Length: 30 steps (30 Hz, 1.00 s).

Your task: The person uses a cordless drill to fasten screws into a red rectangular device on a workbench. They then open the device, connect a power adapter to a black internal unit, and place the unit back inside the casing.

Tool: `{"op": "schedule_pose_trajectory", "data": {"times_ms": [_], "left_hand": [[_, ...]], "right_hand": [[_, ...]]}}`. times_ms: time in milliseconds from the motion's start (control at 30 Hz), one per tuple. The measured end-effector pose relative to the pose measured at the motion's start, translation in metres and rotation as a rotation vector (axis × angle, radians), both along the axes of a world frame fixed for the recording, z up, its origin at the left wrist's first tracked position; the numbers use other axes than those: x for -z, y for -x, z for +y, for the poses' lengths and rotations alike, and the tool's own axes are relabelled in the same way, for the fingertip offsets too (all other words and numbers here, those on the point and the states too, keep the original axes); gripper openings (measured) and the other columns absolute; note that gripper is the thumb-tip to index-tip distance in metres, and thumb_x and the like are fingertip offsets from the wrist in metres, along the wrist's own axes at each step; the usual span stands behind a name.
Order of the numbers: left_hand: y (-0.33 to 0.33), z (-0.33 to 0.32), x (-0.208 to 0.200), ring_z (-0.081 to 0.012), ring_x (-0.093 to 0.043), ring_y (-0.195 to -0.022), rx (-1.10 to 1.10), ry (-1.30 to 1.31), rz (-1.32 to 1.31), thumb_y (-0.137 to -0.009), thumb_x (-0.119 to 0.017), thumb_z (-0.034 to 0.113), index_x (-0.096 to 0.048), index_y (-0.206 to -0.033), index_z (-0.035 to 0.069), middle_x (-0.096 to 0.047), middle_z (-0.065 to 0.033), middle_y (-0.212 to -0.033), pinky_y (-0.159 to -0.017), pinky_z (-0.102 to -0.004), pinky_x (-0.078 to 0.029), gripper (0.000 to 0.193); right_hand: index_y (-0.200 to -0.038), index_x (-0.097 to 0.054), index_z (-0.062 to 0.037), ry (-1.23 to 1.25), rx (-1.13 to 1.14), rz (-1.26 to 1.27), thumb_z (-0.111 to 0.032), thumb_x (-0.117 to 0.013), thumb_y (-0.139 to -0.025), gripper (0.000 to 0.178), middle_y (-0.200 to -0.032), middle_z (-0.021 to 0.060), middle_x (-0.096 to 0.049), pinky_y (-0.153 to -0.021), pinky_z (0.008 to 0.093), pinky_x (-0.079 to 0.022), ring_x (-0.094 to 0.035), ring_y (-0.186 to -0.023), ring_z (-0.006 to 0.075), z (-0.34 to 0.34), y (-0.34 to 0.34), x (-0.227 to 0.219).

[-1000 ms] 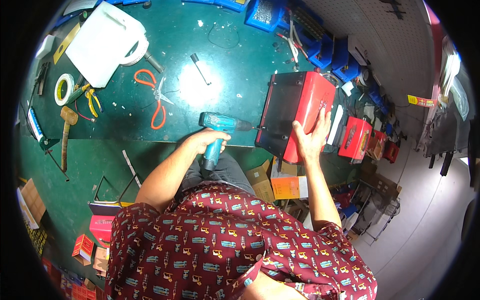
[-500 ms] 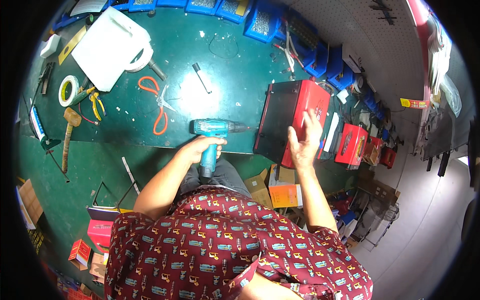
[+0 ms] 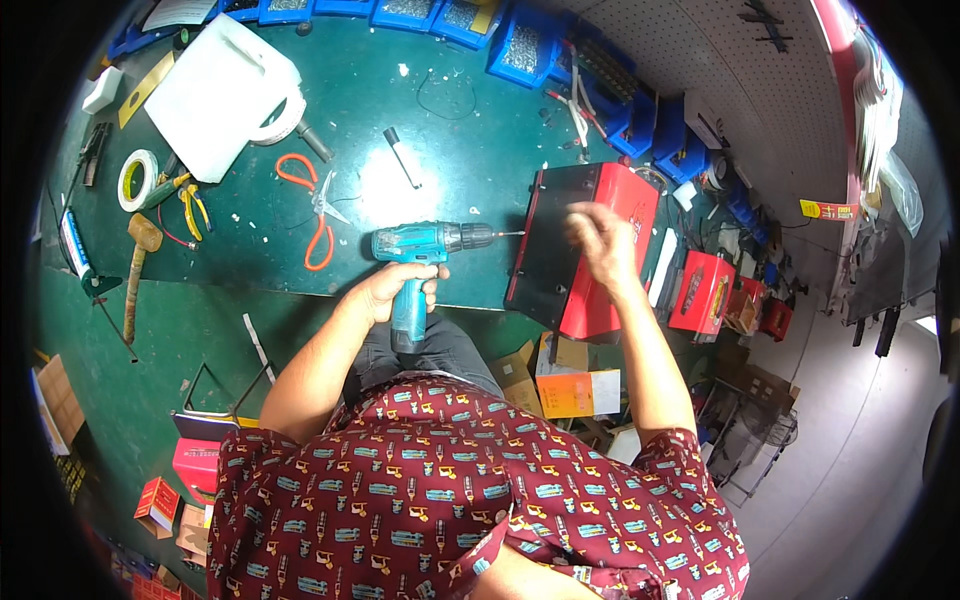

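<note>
My left hand [image 3: 398, 288] is wrapped round the grip of a teal cordless drill [image 3: 412, 242] at the bench's near edge. Its bit points right, with the tip at or close to the black panel of a red-and-black metal case [image 3: 615, 215]; contact cannot be made out. Over that case is my right hand [image 3: 607, 245], fingers bent inward and together. Anything between those fingertips is hidden. Behind the drill lie orange-handled scissors [image 3: 320, 212] and a black-and-white marker [image 3: 402, 157].
A white plastic piece [image 3: 215, 95], a tape roll [image 3: 137, 181], pliers [image 3: 195, 208] and a mallet [image 3: 143, 236] lie to the left. Blue bins [image 3: 522, 45] of small parts line the back. Another red case [image 3: 702, 290] stands at right; cardboard boxes [image 3: 575, 393] sit below the bench.
My right hand has left the case's red face and moved toward the black panel, its fingers curling from spread. The drill has shifted slightly, its bit now reaching further right toward the case.
</note>
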State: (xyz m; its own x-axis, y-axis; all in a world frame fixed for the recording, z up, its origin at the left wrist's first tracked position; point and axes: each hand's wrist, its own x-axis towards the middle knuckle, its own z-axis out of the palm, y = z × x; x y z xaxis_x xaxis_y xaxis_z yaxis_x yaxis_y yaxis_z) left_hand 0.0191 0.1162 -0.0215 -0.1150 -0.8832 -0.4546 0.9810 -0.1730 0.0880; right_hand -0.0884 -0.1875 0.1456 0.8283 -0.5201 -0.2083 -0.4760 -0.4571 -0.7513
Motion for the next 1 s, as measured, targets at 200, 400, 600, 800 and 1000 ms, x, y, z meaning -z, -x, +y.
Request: {"op": "schedule_pose_trajectory", "data": {"times_ms": [200,400,600,800,1000], "left_hand": [[0.021,-0.027,0.020,-0.0150,-0.061,-0.068,0.107,-0.257,-0.152,-0.090,-0.071,0.015,-0.066,-0.109,-0.002,-0.062,-0.0044,-0.078,-0.063,-0.0317,-0.055,0.026],[0.038,-0.048,0.026,-0.0148,-0.062,-0.070,0.126,-0.284,-0.214,-0.089,-0.072,0.017,-0.069,-0.104,0.003,-0.063,-0.0039,-0.081,-0.065,-0.0316,-0.056,0.021],[0.038,-0.050,0.028,-0.0143,-0.063,-0.068,0.122,-0.285,-0.223,-0.087,-0.075,0.019,-0.068,-0.097,0.006,-0.064,-0.0039,-0.079,-0.063,-0.0313,-0.056,0.018],[0.039,-0.048,0.027,-0.0147,-0.062,-0.070,0.131,-0.303,-0.227,-0.089,-0.073,0.017,-0.068,-0.105,0.001,-0.064,-0.0046,-0.081,-0.065,-0.0311,-0.056,0.023],[0.037,-0.048,0.027,-0.0150,-0.062,-0.070,0.135,-0.294,-0.223,-0.089,-0.073,0.017,-0.068,-0.106,0.000,-0.064,-0.0050,-0.081,-0.065,-0.0311,-0.056,0.024]], "right_hand": [[-0.104,-0.065,0.0001,0.672,0.189,-0.258,-0.006,-0.063,-0.095,0.011,-0.104,0.0143,-0.066,-0.088,0.0349,-0.049,-0.062,-0.096,0.0247,-0.038,0.056,0.016],[-0.100,-0.064,-0.0025,0.713,0.148,-0.238,-0.003,-0.064,-0.092,0.008,-0.111,0.0133,-0.065,-0.094,0.0382,-0.045,-0.058,-0.105,0.0288,-0.037,0.057,0.023],[-0.101,-0.065,-0.0024,0.755,0.142,-0.226,-0.002,-0.064,-0.092,0.009,-0.111,0.0134,-0.064,-0.094,0.0384,-0.045,-0.057,-0.105,0.0292,-0.039,0.059,0.025],[-0.100,-0.065,-0.0025,0.748,0.153,-0.221,-0.003,-0.065,-0.092,0.008,-0.111,0.0138,-0.064,-0.093,0.0386,-0.045,-0.057,-0.105,0.0292,-0.038,0.057,0.023],[-0.100,-0.065,-0.0026,0.749,0.153,-0.212,-0.003,-0.064,-0.092,0.009,-0.112,0.0136,-0.064,-0.093,0.0386,-0.045,-0.057,-0.105,0.0287,-0.039,0.058,0.024]]}}
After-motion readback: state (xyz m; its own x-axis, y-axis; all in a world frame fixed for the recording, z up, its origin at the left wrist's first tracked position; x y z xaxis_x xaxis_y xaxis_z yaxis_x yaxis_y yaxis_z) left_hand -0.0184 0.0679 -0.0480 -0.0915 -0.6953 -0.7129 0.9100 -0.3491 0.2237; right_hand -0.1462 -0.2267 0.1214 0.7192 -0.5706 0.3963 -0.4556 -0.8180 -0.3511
